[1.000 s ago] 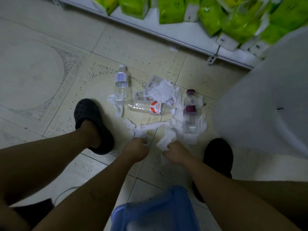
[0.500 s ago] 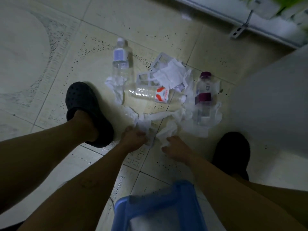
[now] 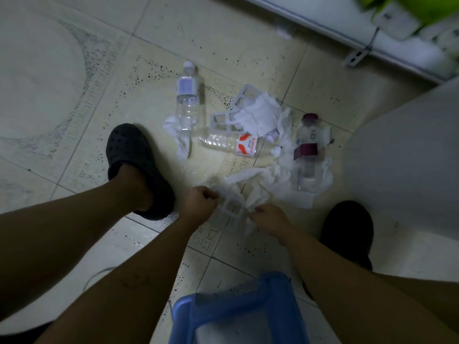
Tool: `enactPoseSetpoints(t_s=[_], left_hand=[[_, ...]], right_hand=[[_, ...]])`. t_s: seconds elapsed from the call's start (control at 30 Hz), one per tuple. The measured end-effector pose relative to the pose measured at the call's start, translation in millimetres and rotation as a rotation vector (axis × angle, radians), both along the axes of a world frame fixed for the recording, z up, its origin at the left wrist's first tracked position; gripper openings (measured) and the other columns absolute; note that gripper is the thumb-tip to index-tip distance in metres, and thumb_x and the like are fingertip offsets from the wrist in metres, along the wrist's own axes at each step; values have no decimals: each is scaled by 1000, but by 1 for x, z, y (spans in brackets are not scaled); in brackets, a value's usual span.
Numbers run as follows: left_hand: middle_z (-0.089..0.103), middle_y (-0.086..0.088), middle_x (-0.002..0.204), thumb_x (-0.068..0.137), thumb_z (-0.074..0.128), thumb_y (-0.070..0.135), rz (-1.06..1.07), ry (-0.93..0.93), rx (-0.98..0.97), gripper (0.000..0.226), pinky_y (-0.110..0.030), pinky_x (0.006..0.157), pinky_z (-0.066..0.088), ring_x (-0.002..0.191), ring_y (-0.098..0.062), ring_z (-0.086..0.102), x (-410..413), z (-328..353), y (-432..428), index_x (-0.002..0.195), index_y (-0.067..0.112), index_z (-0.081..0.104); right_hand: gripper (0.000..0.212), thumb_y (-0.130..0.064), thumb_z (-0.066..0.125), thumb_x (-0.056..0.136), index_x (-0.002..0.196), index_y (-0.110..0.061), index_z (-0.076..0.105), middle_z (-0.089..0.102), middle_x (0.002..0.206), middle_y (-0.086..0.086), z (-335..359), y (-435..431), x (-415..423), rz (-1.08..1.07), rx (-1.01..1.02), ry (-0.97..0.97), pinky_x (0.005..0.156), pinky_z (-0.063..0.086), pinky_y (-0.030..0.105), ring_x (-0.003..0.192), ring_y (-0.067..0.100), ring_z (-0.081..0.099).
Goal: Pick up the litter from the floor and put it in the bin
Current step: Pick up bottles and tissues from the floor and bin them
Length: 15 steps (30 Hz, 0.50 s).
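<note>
Pale speckled floor tiles (image 3: 223, 38) run out under you, with a white shelf base (image 3: 347, 26) along the far edge and the litter spread between your two dark clogs. Your left hand (image 3: 198, 207) is curled shut, pinching the near end of the crumpled tissue (image 3: 248, 184) along with a white plastic frame (image 3: 232, 209), and your right hand (image 3: 269, 217) is closed on the other side of that same bundle, so you hold it between both. The blue bin (image 3: 238, 309) sits right below your forearms, close to your body, so the carry looks short. To do this step well, gather the loose tail of tissue into your fists before you lift, because it trails toward the purple-capped bottle (image 3: 306, 150) and may drag that along or tear. Bring both hands back together over the bin opening and let go only once the wad is above it. Three bottles are left on the floor: the purple-capped one at the right, the red-labelled bottle (image 3: 233, 144) lying on its side in the middle, and the blue-labelled bottle (image 3: 187, 95) farther out, with more tissue and two more frames (image 3: 223, 120) around them. Most of the job seems to lie ahead of you.
</note>
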State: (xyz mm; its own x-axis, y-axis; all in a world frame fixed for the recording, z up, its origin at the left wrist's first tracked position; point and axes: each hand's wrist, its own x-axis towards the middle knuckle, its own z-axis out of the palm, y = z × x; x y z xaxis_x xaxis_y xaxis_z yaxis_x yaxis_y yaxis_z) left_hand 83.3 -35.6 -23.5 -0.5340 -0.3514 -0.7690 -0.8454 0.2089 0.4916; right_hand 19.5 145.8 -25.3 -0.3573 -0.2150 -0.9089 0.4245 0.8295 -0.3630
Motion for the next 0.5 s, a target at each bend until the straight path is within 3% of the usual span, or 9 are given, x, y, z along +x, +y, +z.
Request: enactPoseSetpoints(t_s=[0.13,0.2,0.27,0.37,0.43,0.5], left_hand=[[64,0,101,90,59,11,-145,88,-62,19,-25,70,55,85,-11,63,-35,43,-10,104,19,67],[67,-2,100,91,57,10,-229,136,-103,22,-17,60,48,75,-7,61,-58,72,-12,107,17,69],[70,-6,108,89,54,3,-318,180,-134,29,-16,67,48,80,-9,62,-78,104,-10,111,14,69],[62,-7,129,82,48,-8,-395,238,-194,47,-27,89,48,110,-21,61,-88,152,0,123,10,63],[56,-7,136,79,46,-10,-398,261,-204,55,-31,91,49,116,-25,59,-87,169,2,130,9,57],[54,-8,138,78,47,-11,-391,279,-187,59,-31,87,51,115,-27,58,-82,186,8,133,9,53]], right_hand=[[20,-17,56,91,106,-7,64,63,105,16,31,7,-19,26,2,58,58,44,22,73,14,58],[25,-18,57,89,108,-2,65,64,104,17,52,6,-34,83,37,89,61,45,21,75,18,58],[25,-15,59,89,108,2,64,63,102,19,79,4,-49,104,3,141,52,43,13,71,19,56],[17,-15,60,86,73,-3,59,56,77,17,128,4,-67,148,-33,294,55,37,24,65,22,52],[33,-14,59,86,55,-9,47,47,60,11,156,5,-79,194,-59,367,55,33,26,66,23,50],[32,-14,58,86,56,-12,48,46,59,7,195,15,-87,244,-47,431,55,35,25,66,23,48]])
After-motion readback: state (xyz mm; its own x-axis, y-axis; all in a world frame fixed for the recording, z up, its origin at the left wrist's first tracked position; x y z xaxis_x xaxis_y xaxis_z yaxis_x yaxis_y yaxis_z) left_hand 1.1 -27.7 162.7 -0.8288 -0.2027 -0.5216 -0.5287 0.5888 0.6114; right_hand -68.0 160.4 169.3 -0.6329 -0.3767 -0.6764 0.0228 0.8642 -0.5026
